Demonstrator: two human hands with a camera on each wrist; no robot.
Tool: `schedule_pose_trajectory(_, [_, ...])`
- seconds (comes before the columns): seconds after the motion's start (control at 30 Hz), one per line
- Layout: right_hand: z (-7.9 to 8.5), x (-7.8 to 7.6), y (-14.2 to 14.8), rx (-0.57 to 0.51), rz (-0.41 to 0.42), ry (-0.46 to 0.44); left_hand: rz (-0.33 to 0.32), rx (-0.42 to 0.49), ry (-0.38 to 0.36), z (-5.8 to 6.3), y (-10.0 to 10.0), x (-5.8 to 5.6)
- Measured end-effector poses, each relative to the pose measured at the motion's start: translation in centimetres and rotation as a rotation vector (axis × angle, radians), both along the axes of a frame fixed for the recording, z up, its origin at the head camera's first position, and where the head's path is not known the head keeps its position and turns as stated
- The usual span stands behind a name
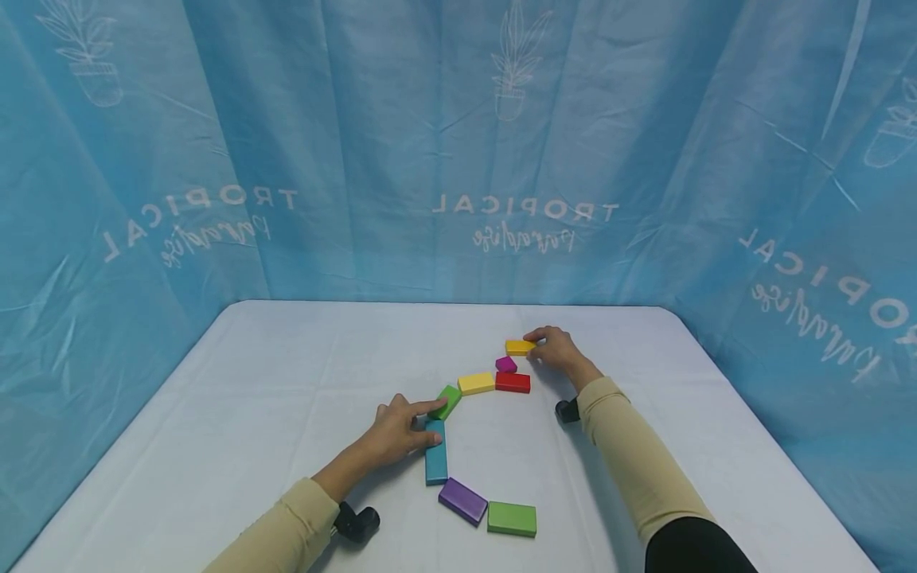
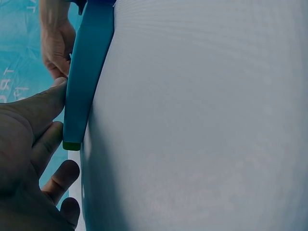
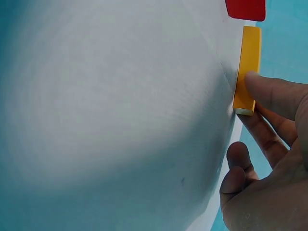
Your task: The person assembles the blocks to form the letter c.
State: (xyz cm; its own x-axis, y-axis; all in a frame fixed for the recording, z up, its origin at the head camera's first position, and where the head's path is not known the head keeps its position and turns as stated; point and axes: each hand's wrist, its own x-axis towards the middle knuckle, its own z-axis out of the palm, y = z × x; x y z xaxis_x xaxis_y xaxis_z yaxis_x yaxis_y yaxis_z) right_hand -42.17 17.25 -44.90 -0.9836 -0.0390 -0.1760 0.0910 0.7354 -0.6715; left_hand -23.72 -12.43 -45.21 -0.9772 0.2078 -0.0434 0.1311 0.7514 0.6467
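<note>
My left hand (image 1: pixel 392 430) reaches over the left side of a curved row of blocks. Its outstretched index finger touches a small green block (image 1: pixel 451 401), while the thumb rests on a long blue block (image 1: pixel 436 466). The left wrist view shows the thumb against the side of this blue block (image 2: pixel 89 72), other fingers loosely bent. At the far end, my right hand (image 1: pixel 557 350) pinches an orange-yellow block (image 1: pixel 516 348) between thumb and fingers; this block (image 3: pixel 249 50) lies at the thumb tip in the right wrist view. A magenta block (image 1: pixel 505 364) sits just in front of it.
A red block (image 1: pixel 513 383) and a pale yellow block (image 1: pixel 476 384) continue the curve. Nearer me lie a purple block (image 1: pixel 462 501) and a larger green block (image 1: pixel 512 519). Everything rests on a white-covered table (image 1: pixel 322 350), with a blue printed curtain (image 1: pixel 387 151) behind and at the sides.
</note>
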Motion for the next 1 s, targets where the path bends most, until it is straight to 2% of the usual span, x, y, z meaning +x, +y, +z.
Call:
schedule_pose_trajectory(0.4, [0.3,0.6,0.3,-0.001,0.009,0.050,-0.002,0.000,0.000,0.1,-0.1,0.0])
schedule_pose_trajectory(0.8, [2.9,1.9,1.1,-0.024,0.070,0.153,-0.014,0.003,0.012,0.2,-0.1,0.1])
schedule_pose_trajectory(1.0, [3.9,2.7,1.6,-0.029,0.077,0.162,-0.014,0.002,0.008,0.2,-0.1,0.1])
